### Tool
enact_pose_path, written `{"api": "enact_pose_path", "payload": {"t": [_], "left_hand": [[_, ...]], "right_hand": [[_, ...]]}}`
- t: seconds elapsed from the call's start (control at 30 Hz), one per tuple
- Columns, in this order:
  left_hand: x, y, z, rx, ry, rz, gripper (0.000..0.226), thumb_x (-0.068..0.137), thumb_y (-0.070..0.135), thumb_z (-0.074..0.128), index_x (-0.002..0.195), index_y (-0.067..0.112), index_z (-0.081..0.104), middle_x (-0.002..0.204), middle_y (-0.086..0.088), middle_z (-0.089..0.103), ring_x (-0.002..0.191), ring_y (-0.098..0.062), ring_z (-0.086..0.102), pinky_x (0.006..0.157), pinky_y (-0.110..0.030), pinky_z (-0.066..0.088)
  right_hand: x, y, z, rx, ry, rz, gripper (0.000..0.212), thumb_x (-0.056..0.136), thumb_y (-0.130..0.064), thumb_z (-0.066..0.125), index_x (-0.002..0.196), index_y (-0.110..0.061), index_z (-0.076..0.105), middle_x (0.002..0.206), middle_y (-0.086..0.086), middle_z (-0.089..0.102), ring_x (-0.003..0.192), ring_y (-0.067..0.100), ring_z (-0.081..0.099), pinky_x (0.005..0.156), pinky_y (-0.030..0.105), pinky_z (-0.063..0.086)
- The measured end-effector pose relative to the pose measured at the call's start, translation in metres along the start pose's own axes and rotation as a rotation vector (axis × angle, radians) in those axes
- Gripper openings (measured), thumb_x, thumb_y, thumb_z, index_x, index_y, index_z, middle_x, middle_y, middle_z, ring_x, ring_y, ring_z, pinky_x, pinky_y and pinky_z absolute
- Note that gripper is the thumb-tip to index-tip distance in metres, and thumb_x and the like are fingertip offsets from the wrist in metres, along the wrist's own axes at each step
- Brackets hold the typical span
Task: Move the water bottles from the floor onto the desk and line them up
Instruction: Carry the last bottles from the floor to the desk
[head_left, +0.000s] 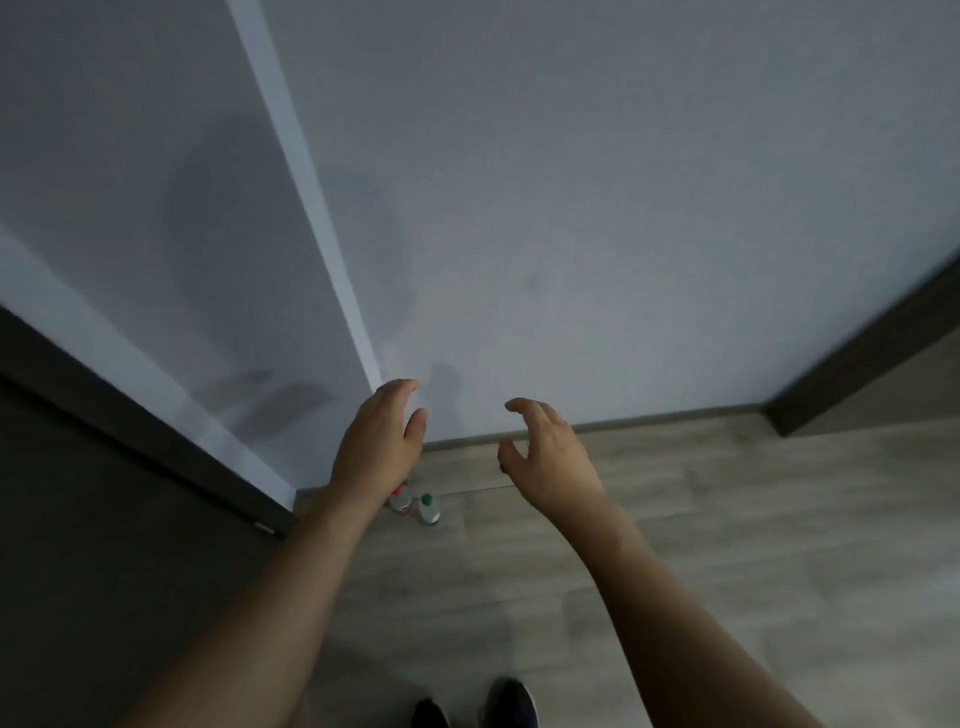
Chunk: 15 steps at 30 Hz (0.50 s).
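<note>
Two bottles (415, 505) on floor (675, 519)

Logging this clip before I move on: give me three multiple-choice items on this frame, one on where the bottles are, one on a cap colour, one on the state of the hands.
1. Where do the bottles stand?
A. On the floor by the wall
B. On the desk
C. In the left hand

2. What colour is the right-hand bottle's cap?
A. Blue
B. Green
C. Yellow

3. What are the hands doing?
A. Each grips a bottle
B. Both are held out and hold nothing
C. Both press the wall

Answers: 1 A, they stand on the floor near the skirting. 2 B, the cap shows green. 3 B, the left hand and right hand hold nothing.
</note>
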<state>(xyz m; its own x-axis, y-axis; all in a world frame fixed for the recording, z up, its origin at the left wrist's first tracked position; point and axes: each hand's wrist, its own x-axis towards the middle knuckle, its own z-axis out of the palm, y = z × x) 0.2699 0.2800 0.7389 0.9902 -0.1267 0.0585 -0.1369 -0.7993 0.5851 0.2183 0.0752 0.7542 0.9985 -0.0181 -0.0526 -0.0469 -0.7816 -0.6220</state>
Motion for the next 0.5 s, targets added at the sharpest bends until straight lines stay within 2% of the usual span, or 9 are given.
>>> {"api": "enact_pose_path", "payload": {"t": [0.13,0.23,0.37,0.5], "left_hand": [[0.011,-0.026,0.007,0.017,-0.024,-0.022,0.043,0.102,0.027,0.05,0.142,0.012,0.046,0.147,-0.004,0.048,0.135,-0.02,0.045,0.109,-0.035,0.039],[0.027,-0.077,0.037,0.042,-0.014,-0.102,0.04,0.101,0.023,0.053,0.138,0.008,0.051,0.141,-0.007,0.053,0.13,-0.023,0.05,0.102,-0.029,0.037],[0.056,-0.194,0.147,0.006,-0.068,-0.216,0.041,0.099,0.022,0.059,0.136,0.006,0.053,0.14,-0.009,0.056,0.127,-0.024,0.053,0.1,-0.024,0.036],[0.064,-0.326,0.293,-0.029,-0.124,-0.323,0.044,0.097,0.026,0.06,0.136,0.006,0.054,0.139,-0.012,0.056,0.127,-0.027,0.053,0.1,-0.026,0.038]], "right_hand": [[0.023,0.007,0.031,0.03,-0.063,0.01,0.048,0.093,-0.023,0.056,0.14,-0.015,0.047,0.141,0.004,0.051,0.121,0.021,0.053,0.1,0.029,0.041],[0.058,0.028,0.088,0.056,-0.124,0.034,0.046,0.093,-0.023,0.058,0.137,-0.013,0.049,0.137,0.005,0.054,0.12,0.022,0.053,0.098,0.03,0.041],[0.121,0.103,0.226,0.085,-0.207,0.06,0.047,0.093,-0.028,0.058,0.137,-0.016,0.049,0.138,0.002,0.053,0.125,0.02,0.05,0.099,0.026,0.038],[0.164,0.201,0.391,0.106,-0.294,0.08,0.05,0.092,-0.03,0.06,0.139,-0.016,0.048,0.139,0.004,0.053,0.125,0.024,0.052,0.101,0.032,0.041]]}}
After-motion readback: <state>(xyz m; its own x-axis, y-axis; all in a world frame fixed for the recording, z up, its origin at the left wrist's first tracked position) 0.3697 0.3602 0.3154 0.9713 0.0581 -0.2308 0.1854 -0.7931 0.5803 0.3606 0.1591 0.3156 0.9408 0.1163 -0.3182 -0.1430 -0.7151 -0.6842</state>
